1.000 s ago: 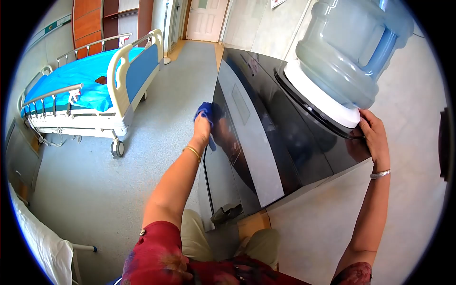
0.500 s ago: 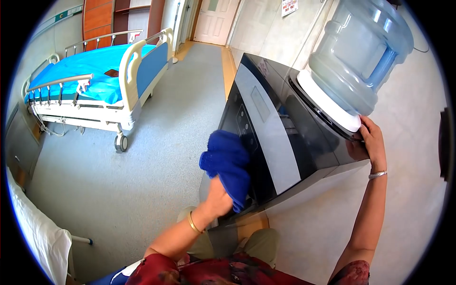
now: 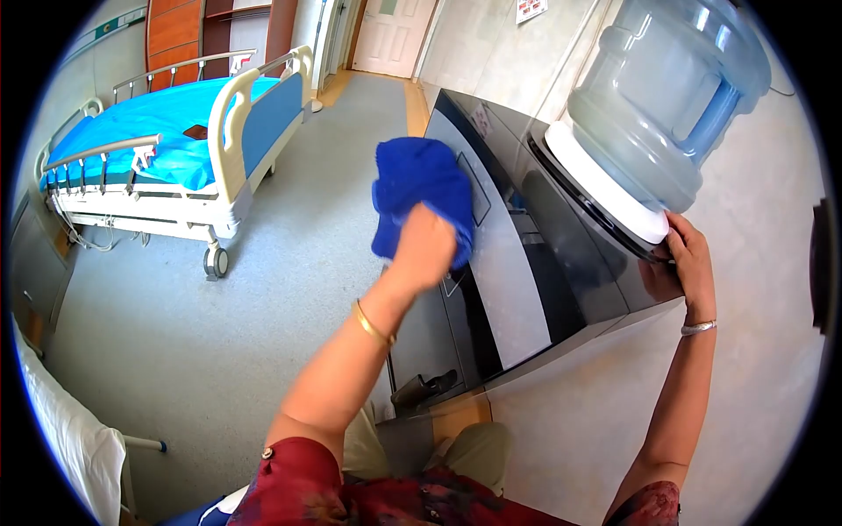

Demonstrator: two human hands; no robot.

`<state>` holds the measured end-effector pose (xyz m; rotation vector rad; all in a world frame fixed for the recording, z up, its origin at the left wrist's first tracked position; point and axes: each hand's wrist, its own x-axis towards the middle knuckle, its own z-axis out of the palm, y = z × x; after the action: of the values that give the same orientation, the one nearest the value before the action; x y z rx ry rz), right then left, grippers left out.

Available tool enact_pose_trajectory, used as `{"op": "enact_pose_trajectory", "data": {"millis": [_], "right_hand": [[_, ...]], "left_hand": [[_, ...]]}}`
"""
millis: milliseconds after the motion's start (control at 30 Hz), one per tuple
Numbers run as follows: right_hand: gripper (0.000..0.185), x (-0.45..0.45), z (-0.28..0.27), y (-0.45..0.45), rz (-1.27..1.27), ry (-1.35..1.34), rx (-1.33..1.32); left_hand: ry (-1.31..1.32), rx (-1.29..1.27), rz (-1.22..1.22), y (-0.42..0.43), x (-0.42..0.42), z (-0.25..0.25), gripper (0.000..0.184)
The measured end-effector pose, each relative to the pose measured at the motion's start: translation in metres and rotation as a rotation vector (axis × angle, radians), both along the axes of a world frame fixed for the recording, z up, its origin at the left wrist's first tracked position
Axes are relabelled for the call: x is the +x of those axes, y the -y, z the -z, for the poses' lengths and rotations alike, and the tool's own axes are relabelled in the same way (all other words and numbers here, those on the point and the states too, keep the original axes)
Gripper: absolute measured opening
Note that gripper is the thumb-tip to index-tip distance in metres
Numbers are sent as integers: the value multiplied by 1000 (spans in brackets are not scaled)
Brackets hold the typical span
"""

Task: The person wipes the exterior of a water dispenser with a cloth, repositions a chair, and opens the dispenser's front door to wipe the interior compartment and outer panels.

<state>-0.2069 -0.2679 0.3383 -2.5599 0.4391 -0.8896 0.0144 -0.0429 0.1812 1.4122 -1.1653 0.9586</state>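
Here, the left hand (image 3: 428,245) grasps a blue cloth (image 3: 417,188), which spreads beyond its knuckles over the front of the water dispenser (image 3: 517,289); across from it, the right hand (image 3: 693,259) rests by the bottle's white collar (image 3: 605,188), gripping the top edge.

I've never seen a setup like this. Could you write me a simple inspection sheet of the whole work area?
Surface: the water dispenser has a glossy dark top with reflections; whether it is clean cannot be told.
Job's things: blue cloth over the dispenser's front; large clear bottle upside down in a white collar.
Clutter: small brown item on the bed's blue cover.
Grippers: none, bare hands; left hand grips the cloth, right hand is at the collar's near edge.
Cables: pale cords hang below the bed; a thin dark one shows by the wall beyond the bottle.
Surroundings: grey floor, closed-looking door, white sheet at lower left.
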Motion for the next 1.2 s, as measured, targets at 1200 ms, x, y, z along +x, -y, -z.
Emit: {"op": "enact_pose_trajectory", "data": {"millis": [1200], "right_hand": [[34,-3,1,36,44,-35,-24]], "left_hand": [[-248,81,345,-59,-69,97,15]]}}
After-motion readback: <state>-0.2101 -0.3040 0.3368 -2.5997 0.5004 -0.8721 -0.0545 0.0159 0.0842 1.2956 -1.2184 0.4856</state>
